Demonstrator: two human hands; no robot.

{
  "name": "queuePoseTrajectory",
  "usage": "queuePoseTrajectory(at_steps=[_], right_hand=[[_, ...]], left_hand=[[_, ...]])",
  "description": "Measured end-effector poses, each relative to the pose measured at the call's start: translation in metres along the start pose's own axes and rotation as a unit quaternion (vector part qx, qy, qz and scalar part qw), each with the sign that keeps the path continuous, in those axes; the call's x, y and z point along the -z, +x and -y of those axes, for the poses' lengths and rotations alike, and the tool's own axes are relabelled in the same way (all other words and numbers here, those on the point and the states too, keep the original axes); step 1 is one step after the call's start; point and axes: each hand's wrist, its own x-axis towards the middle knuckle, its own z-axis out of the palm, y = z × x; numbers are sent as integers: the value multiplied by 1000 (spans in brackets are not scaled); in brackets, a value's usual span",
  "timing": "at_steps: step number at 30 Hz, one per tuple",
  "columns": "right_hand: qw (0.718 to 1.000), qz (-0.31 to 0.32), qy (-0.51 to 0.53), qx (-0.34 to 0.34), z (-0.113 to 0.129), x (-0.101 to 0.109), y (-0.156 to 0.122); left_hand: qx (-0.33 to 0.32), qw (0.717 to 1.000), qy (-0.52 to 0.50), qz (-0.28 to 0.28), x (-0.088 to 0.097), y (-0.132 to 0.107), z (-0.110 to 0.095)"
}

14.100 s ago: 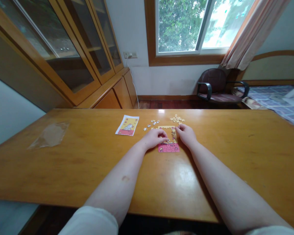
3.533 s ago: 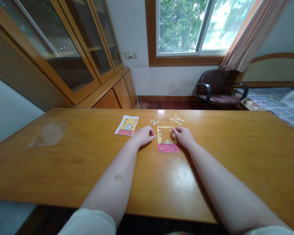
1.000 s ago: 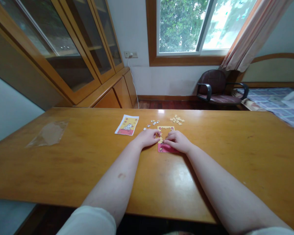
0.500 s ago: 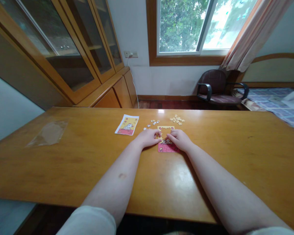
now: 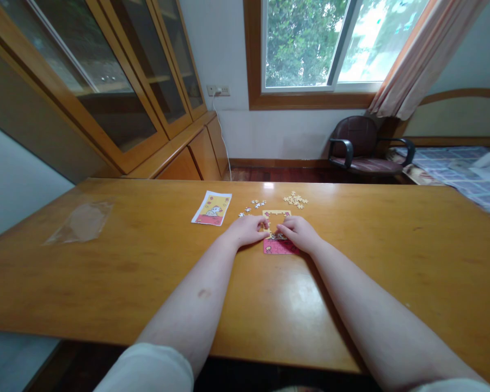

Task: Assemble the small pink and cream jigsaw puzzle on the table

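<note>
A partly assembled jigsaw puzzle (image 5: 281, 247) lies flat on the table, pink along its near edge, with a yellow border around a gap in the middle. My left hand (image 5: 250, 230) rests at the puzzle's left border, its thumb and forefinger apart and touching the edge. Over the right side is my right hand (image 5: 301, 232), fingers curled together and tips at the inner edge of the gap. Whatever those fingertips may hold is too small to make out. Beyond the left hand lie several loose picture-side-up pieces (image 5: 258, 204).
A heap of plain yellowish puzzle pieces (image 5: 295, 200) sits behind the puzzle. To the left are a picture card (image 5: 212, 208) with a white animal and a clear plastic bag (image 5: 81, 222). A chair (image 5: 357, 144) stands past the far edge of the wooden table (image 5: 155, 261).
My right thumb and fingertips have shifted very slightly at the gap's edge. My left hand and the pieces stay where they were.
</note>
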Motion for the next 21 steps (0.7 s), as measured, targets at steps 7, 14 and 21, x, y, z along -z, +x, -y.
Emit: queuePoseTrajectory(at_steps=[7,14,21], right_hand=[[1000,-2,6,10,-2,-1,1],[1000,-5,9,30,1,1,-1],[999,10,16,38,0,0,-1]], left_hand=[[-3,1000,-3,-1,0,0,1],[-6,1000,2,-4,0,0,-1],[-5,1000,3,-1,1,-1,-3]])
